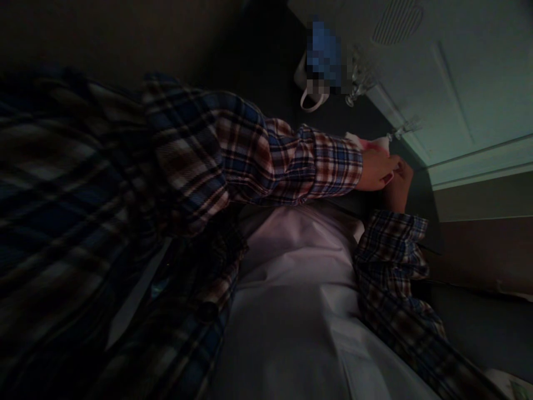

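The picture is dark and tilted. My left hand [373,171] reaches across from a plaid sleeve and overlaps my right hand [400,186]; the two meet closely with fingers bent. A small dark-red piece with a pale edge [387,178] shows between them; I cannot make out what it is. Just beyond the left hand lies a crumpled white and red cloth or paper [377,144], partly hidden by that hand. What the fingers hold is hidden. A clear stemmed glass [403,129] lies or stands close past the hands.
More clear glassware [358,78] is near a white mug [312,100] and a blurred blue thing [327,53] on the dark surface [287,72]. A pale green panelled surface [470,94] is along the right. My white shirt [291,289] fills the lower middle.
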{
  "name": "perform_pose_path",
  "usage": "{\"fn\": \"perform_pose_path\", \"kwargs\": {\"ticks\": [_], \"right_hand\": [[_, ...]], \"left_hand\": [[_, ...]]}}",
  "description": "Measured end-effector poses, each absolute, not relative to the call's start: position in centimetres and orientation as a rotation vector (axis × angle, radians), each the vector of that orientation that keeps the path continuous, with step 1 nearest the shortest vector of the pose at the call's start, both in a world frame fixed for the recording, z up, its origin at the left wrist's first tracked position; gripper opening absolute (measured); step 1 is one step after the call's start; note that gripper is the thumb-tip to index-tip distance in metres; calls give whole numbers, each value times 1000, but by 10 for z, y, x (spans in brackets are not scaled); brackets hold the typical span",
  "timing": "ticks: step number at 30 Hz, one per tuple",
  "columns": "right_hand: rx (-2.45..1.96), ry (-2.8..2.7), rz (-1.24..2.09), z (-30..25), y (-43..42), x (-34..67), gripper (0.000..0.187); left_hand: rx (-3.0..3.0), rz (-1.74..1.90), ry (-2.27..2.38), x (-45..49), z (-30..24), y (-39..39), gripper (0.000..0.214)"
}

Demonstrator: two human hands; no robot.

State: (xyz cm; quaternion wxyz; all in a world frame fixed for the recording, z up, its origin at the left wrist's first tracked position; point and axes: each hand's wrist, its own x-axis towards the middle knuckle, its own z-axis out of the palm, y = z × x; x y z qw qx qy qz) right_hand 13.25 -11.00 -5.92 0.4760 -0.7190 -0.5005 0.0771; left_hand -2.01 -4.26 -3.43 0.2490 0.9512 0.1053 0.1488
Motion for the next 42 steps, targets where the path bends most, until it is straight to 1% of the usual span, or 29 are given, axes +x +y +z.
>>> {"fn": "perform_pose_path", "kwargs": {"ticks": [12,23,34,42], "right_hand": [[-1781,-1186,175,-55,-109,127,18],[-1779,-1196,177,-56,-109,128,16],[-1742,-1179,206,-59,-109,133,23],[-1726,-1176,229,-57,-110,128,23]], "left_hand": [[2622,471,289,-15,-40,-41,51],[2612,452,280,-18,-38,-41,51],[2605,422,302,-18,-36,-44,49],[2596,415,315,-19,-35,-43,49]]}}
